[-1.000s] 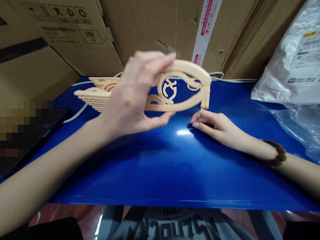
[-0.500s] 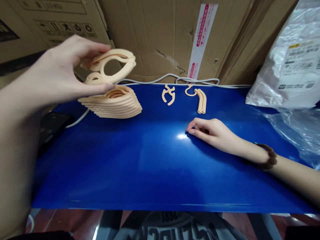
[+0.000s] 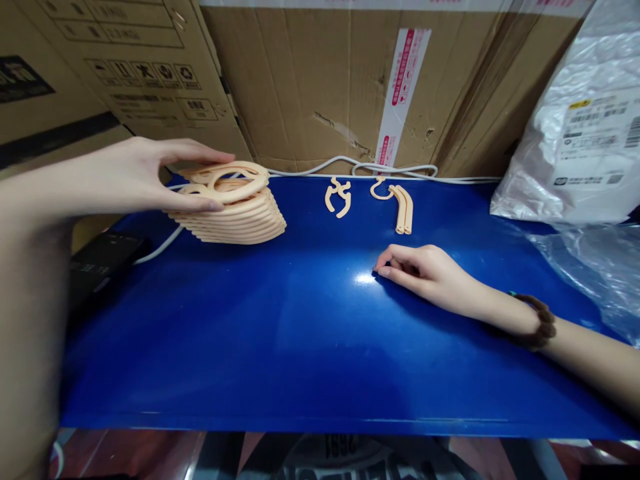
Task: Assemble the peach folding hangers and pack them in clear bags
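Observation:
My left hand (image 3: 150,177) pinches a beige plastic frame piece (image 3: 235,183) between thumb and fingers, holding it on top of a stack of like pieces (image 3: 240,223) at the back left of the blue table top (image 3: 300,333). My right hand (image 3: 425,270) rests on the table right of centre, fingers curled loosely, nothing visible in it. Beyond it lie a small beige clip part (image 3: 339,197), a small hook part (image 3: 379,190) and two curved beige rods (image 3: 404,210).
Cardboard boxes (image 3: 325,80) line the back edge, with a white cable (image 3: 390,168) running along them. A plastic-wrapped parcel (image 3: 585,127) and clear film (image 3: 595,267) sit at the right. A dark flat device (image 3: 100,257) lies off the table's left edge.
My left hand carried the beige frame piece from the middle of the view leftward and lowered it onto the stack. My right hand has stayed in place on the table.

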Demonstrator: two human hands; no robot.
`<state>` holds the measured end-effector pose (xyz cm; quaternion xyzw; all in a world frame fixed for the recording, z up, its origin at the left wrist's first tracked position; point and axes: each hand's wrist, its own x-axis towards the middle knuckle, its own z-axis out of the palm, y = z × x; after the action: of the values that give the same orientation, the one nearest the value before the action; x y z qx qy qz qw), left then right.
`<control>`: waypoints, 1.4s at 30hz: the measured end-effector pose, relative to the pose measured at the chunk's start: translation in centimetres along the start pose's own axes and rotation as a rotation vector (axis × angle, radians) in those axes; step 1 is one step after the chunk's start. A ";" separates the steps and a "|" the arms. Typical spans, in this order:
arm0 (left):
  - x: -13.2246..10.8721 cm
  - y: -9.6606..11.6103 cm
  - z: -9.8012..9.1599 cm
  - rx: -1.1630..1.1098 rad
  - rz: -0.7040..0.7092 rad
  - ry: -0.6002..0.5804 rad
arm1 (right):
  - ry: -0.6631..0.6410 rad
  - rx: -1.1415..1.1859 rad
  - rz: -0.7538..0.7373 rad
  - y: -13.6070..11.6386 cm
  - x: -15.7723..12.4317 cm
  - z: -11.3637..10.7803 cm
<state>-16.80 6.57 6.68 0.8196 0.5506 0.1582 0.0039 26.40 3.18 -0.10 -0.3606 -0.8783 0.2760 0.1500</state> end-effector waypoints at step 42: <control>-0.7 -0.3 -0.6 -0.082 -0.247 -0.254 | 0.001 -0.016 -0.013 0.0 0.0 0.0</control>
<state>-17.49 5.99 7.07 0.7584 0.6351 0.0742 0.1261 26.43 3.17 -0.15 -0.3560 -0.8828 0.2677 0.1493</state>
